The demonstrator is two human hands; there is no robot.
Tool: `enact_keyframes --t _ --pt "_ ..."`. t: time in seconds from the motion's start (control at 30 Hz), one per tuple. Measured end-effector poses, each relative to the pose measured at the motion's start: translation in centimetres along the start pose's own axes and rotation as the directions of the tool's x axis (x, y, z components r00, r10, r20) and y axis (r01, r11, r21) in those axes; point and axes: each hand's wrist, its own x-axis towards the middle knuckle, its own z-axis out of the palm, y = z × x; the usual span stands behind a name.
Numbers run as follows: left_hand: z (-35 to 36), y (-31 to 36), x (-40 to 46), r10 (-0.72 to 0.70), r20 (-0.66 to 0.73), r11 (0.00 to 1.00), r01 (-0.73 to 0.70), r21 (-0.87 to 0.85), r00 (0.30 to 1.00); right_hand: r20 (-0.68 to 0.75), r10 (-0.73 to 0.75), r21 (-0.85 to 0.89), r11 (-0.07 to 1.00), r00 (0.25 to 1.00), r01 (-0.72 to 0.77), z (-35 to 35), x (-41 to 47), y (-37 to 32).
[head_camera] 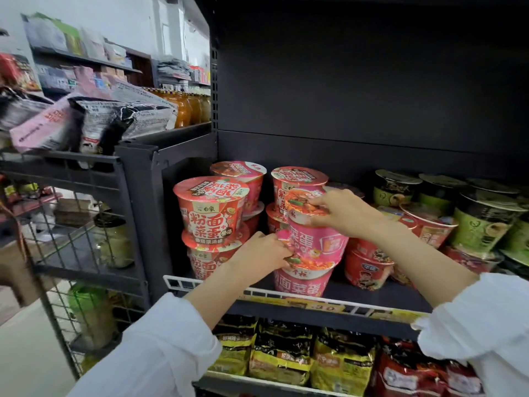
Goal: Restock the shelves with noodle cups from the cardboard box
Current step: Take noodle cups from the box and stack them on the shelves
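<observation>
A pink round noodle cup with a glossy printed film lid sits on top of a second pink noodle cup at the front of the dark metal shelf, and it lies between the two hands. It leans a little, its lid tipped toward the left. The left hand is at its lower left edge, where the two cups meet, fingers curled and pinching the rim there. The right hand comes over from the right and holds the upper cup by the edge of its lid, fingers bent down over the rim; both grips are closed on this cup. Both forearms come out of loose white fabric sleeves.

The cups are tapered tubs, wider at the top, shiny with shrink film and crowded with printed lettering. Just left stand two red noodle cups stacked one on another, and more pink and red stacks stand behind. To the right are lower red bowls and green-and-black noodle cups. A white wire rail runs along the shelf's front edge, with a yellow price strip beneath it. On the shelf below lie crinkled yellow-and-black noodle packets and red ones.
</observation>
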Motion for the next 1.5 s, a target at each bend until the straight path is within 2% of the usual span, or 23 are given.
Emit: enact_keyframes --t 0.1,0.23,0.33,0.4,0.47,0.53,0.6,0.77,0.93,1.17,1.33,1.4,1.5 --pt "-0.3 -0.2 -0.2 0.005 -0.022 1.0 -0.005 0.013 1.0 0.0 -0.091 0.061 0.994 0.996 0.091 0.4 0.4 0.1" --pt "-1.0 -0.5 -0.1 -0.076 -0.025 0.995 0.074 -0.074 0.997 0.027 -0.14 0.11 0.985 0.99 0.136 0.8 1.0 0.7" --pt "-0.8 -0.6 0.1 -0.136 -0.046 0.984 0.13 -0.121 0.99 0.008 -0.193 0.315 0.932 0.981 0.181 1.4 1.1 1.4" --pt "-0.6 -0.6 0.0 -0.178 -0.092 0.971 0.159 -0.179 0.98 -0.018 -0.217 0.497 0.845 0.976 0.197 2.2 1.3 1.9" --pt "-0.5 -0.9 -0.4 -0.227 -0.129 0.934 0.179 -0.308 0.965 -0.048 -0.236 0.596 0.773 0.971 0.218 2.8 1.7 2.1" --pt "-0.2 -1.4 -0.9 -0.256 -0.111 0.866 0.176 -0.469 0.96 -0.073 -0.26 0.611 0.751 0.963 0.249 3.1 1.9 2.1" --pt "0.2 -2.0 -1.4 -0.254 -0.1 0.816 0.158 -0.556 0.962 -0.076 -0.25 0.629 0.739 0.965 0.241 3.1 1.9 2.1" --pt "1.2 -2.6 -2.5 -0.3 -0.123 0.762 0.16 -0.628 0.946 -0.256 -0.186 0.475 0.831 0.949 0.291 4.3 2.2 1.6" --pt "1.2 -2.7 -2.2 -0.363 -0.111 0.677 0.18 -0.714 0.925 -0.331 -0.172 0.541 0.771 0.928 0.336 5.0 2.1 1.0" --pt "1.8 -1.8 -2.3 -0.374 -0.177 0.721 0.165 -0.674 0.91 -0.266 -0.207 0.605 0.724 0.941 0.331 4.5 1.5 1.1" --pt "1.2 -2.0 -2.8 -0.347 -0.16 0.719 0.153 -0.678 0.924 -0.321 -0.176 0.533 0.779 0.931 0.331 4.3 1.2 0.5" --pt "0.5 -1.3 -3.1 -0.325 -0.195 0.741 0.121 -0.66 0.925 -0.331 -0.16 0.513 0.797 0.93 0.319 4.3 1.2 0.4" --pt "-0.4 0.4 -3.2 -0.299 -0.277 0.767 0.057 -0.64 0.913 -0.273 -0.16 0.536 0.793 0.949 0.288 3.9 0.7 0.3"
